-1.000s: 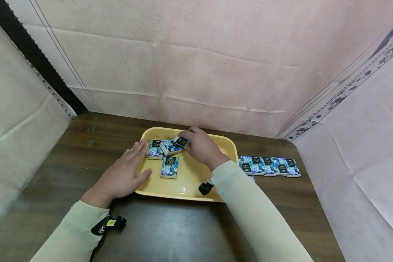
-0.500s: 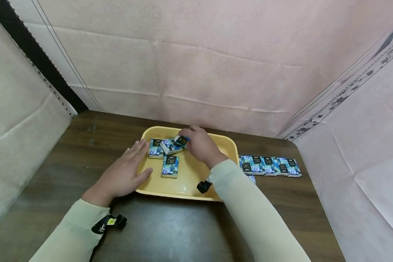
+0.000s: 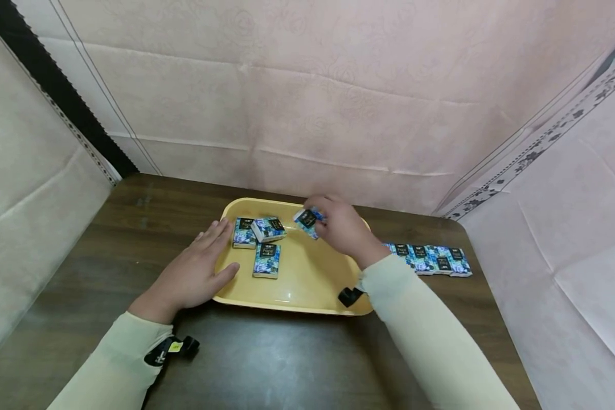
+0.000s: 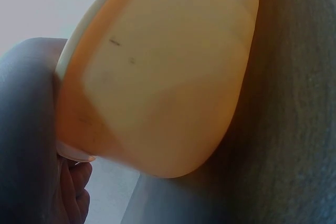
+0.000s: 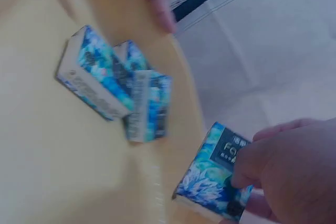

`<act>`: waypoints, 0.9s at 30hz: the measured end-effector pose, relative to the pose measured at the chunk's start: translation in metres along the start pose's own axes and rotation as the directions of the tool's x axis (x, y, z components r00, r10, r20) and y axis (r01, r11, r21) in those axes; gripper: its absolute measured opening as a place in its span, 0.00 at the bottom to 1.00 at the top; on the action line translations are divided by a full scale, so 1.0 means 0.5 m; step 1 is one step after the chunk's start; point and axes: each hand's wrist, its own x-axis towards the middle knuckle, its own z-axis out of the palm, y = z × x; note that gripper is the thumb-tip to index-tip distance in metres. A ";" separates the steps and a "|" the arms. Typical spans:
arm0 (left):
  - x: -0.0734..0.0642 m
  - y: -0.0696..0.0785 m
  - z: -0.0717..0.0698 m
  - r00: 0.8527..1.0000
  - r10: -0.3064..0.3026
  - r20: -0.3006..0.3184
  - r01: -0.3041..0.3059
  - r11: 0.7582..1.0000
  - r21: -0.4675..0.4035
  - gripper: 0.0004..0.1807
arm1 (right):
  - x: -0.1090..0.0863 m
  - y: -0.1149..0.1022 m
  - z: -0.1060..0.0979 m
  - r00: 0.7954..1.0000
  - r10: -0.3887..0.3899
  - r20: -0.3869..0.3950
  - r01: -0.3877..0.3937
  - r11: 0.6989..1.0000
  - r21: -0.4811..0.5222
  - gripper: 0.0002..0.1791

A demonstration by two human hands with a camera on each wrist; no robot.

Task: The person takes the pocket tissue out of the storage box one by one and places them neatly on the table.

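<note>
My right hand (image 3: 340,228) pinches a small blue floral box (image 3: 307,221) with a dark label, above the far right part of the yellow tray (image 3: 310,279). In the right wrist view, thumb and fingers grip one end of that box (image 5: 210,174). My left hand (image 3: 192,273) rests on the tray's left rim with straight fingers and thumb spread. Three like boxes lie at the tray's left: one near the rim (image 3: 243,236), one slanted beside it (image 3: 269,229), one nearer the front (image 3: 266,262). The left wrist view shows the tray's outer wall (image 4: 173,77).
On the brown wooden table (image 3: 266,359), a row of several matching boxes (image 3: 433,260) stands right of the tray, partly hidden by my right arm. Pale cloth walls (image 3: 338,125) enclose the table at the back and both sides.
My right hand has lifted a box away from the group in the tray and moved right with it. The left hand and the tray have stayed put.
</note>
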 end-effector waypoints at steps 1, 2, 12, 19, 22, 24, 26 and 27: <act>0.000 0.000 0.001 1.000 0.000 0.000 0.000 1.000 -0.001 0.49 | -0.012 0.004 -0.016 1.000 0.024 -0.001 -0.024 1.000 0.006 0.25; 0.000 0.000 0.001 1.000 0.000 -0.001 0.000 1.000 -0.002 0.50 | -0.026 0.008 -0.032 0.999 0.053 0.000 -0.053 0.998 0.018 0.25; -0.005 -0.004 0.002 1.000 -0.005 0.002 0.005 1.000 0.000 0.49 | -0.181 0.069 -0.158 0.967 0.253 -0.025 -0.252 0.967 0.020 0.24; -0.006 -0.003 0.001 1.000 -0.003 0.001 0.003 1.000 -0.002 0.49 | -0.289 0.108 -0.186 0.925 0.380 -0.008 -0.380 0.925 0.010 0.24; -0.006 -0.003 0.001 1.000 -0.006 0.000 0.006 1.000 -0.004 0.49 | -0.326 0.134 -0.179 0.905 0.426 0.004 -0.426 0.905 0.024 0.22; -0.006 -0.004 0.001 1.000 -0.007 0.000 0.007 1.000 -0.002 0.49 | -0.350 0.154 -0.173 0.884 0.466 0.024 -0.467 0.883 0.040 0.22; -0.006 -0.004 0.001 1.000 -0.007 0.000 0.007 1.000 -0.001 0.49 | -0.370 0.172 -0.167 0.856 0.513 0.059 -0.517 0.853 0.074 0.22; -0.006 -0.004 0.001 1.000 -0.007 0.000 0.007 1.000 -0.001 0.49 | -0.380 0.181 -0.164 0.839 0.538 0.082 -0.544 0.834 0.096 0.22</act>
